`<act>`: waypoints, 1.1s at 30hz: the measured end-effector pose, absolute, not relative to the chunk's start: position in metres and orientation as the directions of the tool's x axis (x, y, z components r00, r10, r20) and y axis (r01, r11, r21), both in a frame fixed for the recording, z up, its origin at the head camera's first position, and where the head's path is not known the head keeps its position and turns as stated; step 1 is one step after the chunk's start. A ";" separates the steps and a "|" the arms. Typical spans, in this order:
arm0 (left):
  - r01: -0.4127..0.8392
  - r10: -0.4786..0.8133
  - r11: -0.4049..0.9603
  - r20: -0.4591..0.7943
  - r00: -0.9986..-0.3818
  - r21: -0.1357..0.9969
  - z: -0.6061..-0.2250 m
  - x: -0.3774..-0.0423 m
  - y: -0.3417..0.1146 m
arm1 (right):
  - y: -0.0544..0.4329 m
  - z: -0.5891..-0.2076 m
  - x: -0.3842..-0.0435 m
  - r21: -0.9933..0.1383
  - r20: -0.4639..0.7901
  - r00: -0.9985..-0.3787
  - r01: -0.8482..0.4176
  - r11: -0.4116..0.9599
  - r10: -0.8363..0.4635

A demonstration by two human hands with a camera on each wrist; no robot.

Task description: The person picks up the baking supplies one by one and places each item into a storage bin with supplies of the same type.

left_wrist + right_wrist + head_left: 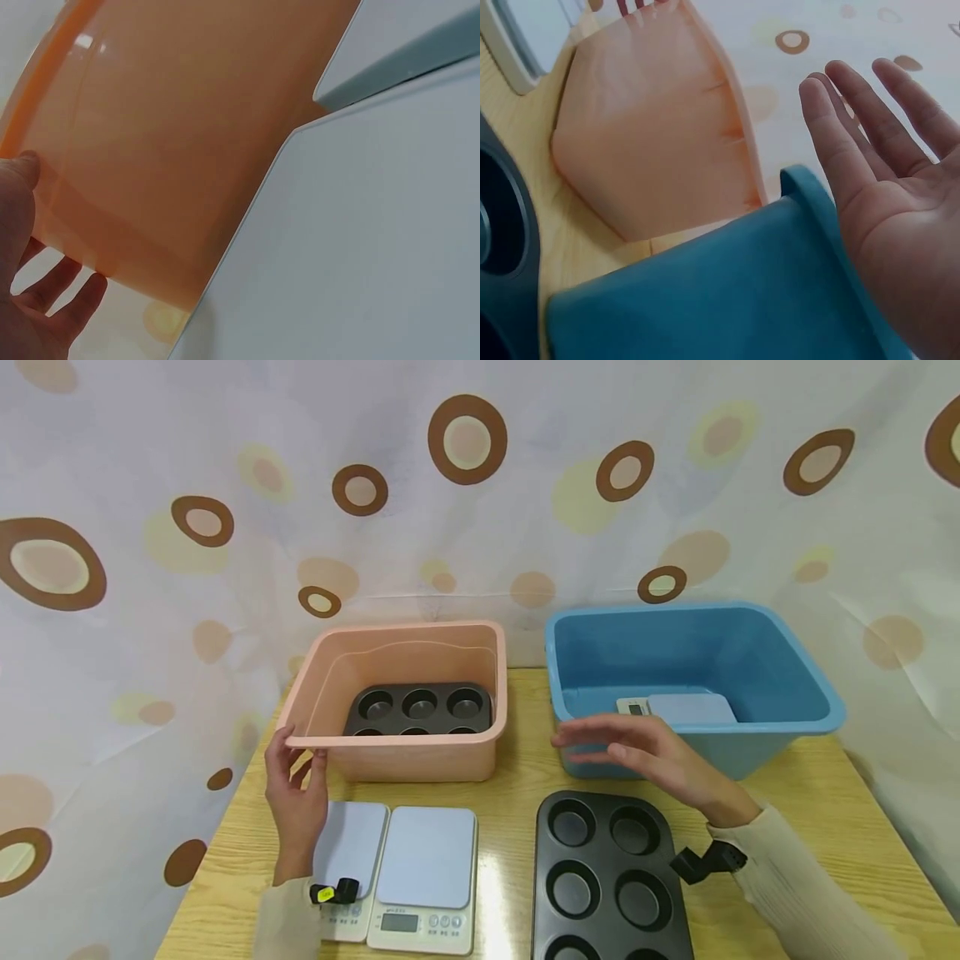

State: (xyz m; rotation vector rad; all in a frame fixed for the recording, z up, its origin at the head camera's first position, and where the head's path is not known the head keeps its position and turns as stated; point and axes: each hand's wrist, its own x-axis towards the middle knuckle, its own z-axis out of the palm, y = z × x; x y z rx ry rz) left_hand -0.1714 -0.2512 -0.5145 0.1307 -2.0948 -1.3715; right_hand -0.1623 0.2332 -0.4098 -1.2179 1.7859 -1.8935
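My left hand (296, 810) grips the front left corner of a pink plastic bin (416, 764). In the left wrist view its thumb (28, 171) lies against the bin's wall, with the other fingers around the corner. A dark muffin tin (442, 710) lies inside that bin. My right hand (660, 760) is held with straight fingers in front of a blue bin (675, 622), overlapping its front rim. The right wrist view shows its palm (915, 232) bare. A white kitchen scale (690, 708) lies inside the blue bin.
Two white kitchen scales (425, 860) lie side by side in front of the pink bin, the left one partly hidden by my left hand and wrist. Another dark muffin tin (603, 852) lies on the wooden table (502, 827) before the blue bin. A patterned curtain (525, 527) hangs behind.
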 end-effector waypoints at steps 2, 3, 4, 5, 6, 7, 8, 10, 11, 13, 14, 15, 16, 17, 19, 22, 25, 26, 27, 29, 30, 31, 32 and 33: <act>0.232 -0.405 0.461 0.435 -0.804 0.857 -0.514 -0.171 -0.251 | 0.237 -0.412 -0.158 -0.919 0.379 -0.616 -0.335 -0.206 -0.690; 0.224 -0.405 0.465 0.432 -0.806 0.856 -0.514 -0.171 -0.251 | 0.239 -0.414 -0.157 -0.919 0.380 -0.617 -0.334 -0.208 -0.689; 0.221 -0.405 0.468 0.430 -0.807 0.856 -0.514 -0.171 -0.251 | 0.241 -0.416 -0.155 -0.923 0.373 -0.623 -0.323 -0.208 -0.687; 0.218 -0.404 0.470 0.428 -0.808 0.855 -0.514 -0.170 -0.251 | 0.243 -0.419 -0.153 -0.924 0.372 -0.626 -0.322 -0.208 -0.686; 0.217 -0.403 0.472 0.428 -0.809 0.854 -0.514 -0.169 -0.251 | 0.245 -0.422 -0.151 -0.924 0.370 -0.630 -0.323 -0.203 -0.682; 0.216 -0.402 0.474 0.428 -0.809 0.853 -0.514 -0.169 -0.251 | 0.248 -0.425 -0.148 -0.926 0.367 -0.637 -0.322 -0.198 -0.678; 0.218 -0.400 0.474 0.429 -0.810 0.853 -0.513 -0.168 -0.251 | 0.250 -0.429 -0.146 -0.927 0.362 -0.646 -0.323 -0.190 -0.672; 0.219 -0.397 0.476 0.430 -0.811 0.852 -0.513 -0.167 -0.251 | 0.256 -0.436 -0.142 -0.936 0.342 -0.671 -0.308 -0.172 -0.658; 0.218 -0.397 0.476 0.429 -0.812 0.852 -0.514 -0.167 -0.251 | 0.259 -0.440 -0.140 -0.940 0.330 -0.685 -0.303 -0.158 -0.649; 0.216 -0.399 0.473 0.426 -0.812 0.854 -0.514 -0.167 -0.251 | 0.264 -0.448 -0.137 -0.940 0.328 -0.696 -0.307 -0.148 -0.639; 0.215 -0.401 0.469 0.423 -0.812 0.857 -0.514 -0.167 -0.251 | 0.267 -0.453 -0.136 -0.941 0.326 -0.701 -0.305 -0.146 -0.634; 0.213 -0.403 0.467 0.421 -0.813 0.858 -0.514 -0.168 -0.251 | 0.269 -0.457 -0.135 -0.942 0.324 -0.708 -0.302 -0.145 -0.628; 0.210 -0.405 0.466 0.418 -0.813 0.860 -0.514 -0.168 -0.250 | 0.271 -0.461 -0.134 -0.945 0.318 -0.715 -0.295 -0.143 -0.622; 0.210 -0.404 0.462 0.416 -0.815 0.861 -0.513 -0.169 -0.250 | 0.273 -0.465 -0.133 -0.947 0.313 -0.722 -0.288 -0.143 -0.617; 0.209 -0.403 0.461 0.412 -0.817 0.863 -0.513 -0.170 -0.250 | 0.277 -0.472 -0.131 -0.952 0.301 -0.739 -0.270 -0.144 -0.603; 0.208 -0.399 0.459 0.410 -0.821 0.864 -0.513 -0.171 -0.249 | 0.283 -0.480 -0.127 -0.959 0.279 -0.762 -0.255 -0.124 -0.585; 0.203 -0.400 0.454 0.402 -0.824 0.868 -0.513 -0.170 -0.248 | 0.288 -0.487 -0.122 -0.962 0.262 -0.780 -0.256 -0.092 -0.568; 0.199 -0.401 0.457 0.400 -0.824 0.867 -0.513 -0.170 -0.248 | 0.290 -0.489 -0.120 -0.963 0.258 -0.784 -0.257 -0.084 -0.565; 0.197 -0.402 0.457 0.399 -0.824 0.867 -0.513 -0.169 -0.249 | 0.292 -0.491 -0.119 -0.963 0.257 -0.787 -0.257 -0.080 -0.561; 0.196 -0.404 0.457 0.399 -0.823 0.868 -0.513 -0.169 -0.249 | 0.295 -0.495 -0.116 -0.963 0.260 -0.786 -0.255 -0.088 -0.561; 0.198 -0.405 0.457 0.401 -0.822 0.867 -0.513 -0.169 -0.249 | 0.297 -0.497 -0.114 -0.965 0.255 -0.790 -0.248 -0.091 -0.557; 0.198 -0.405 0.459 0.402 -0.821 0.866 -0.513 -0.169 -0.249 | 0.298 -0.500 -0.113 -0.966 0.253 -0.793 -0.241 -0.095 -0.554; 0.198 -0.405 0.461 0.404 -0.820 0.865 -0.513 -0.169 -0.250 | 0.299 -0.502 -0.113 -0.966 0.254 -0.796 -0.240 -0.099 -0.550; 0.199 -0.406 0.459 0.404 -0.820 0.866 -0.512 -0.169 -0.250 | 0.300 -0.503 -0.112 -0.966 0.252 -0.800 -0.236 -0.102 -0.545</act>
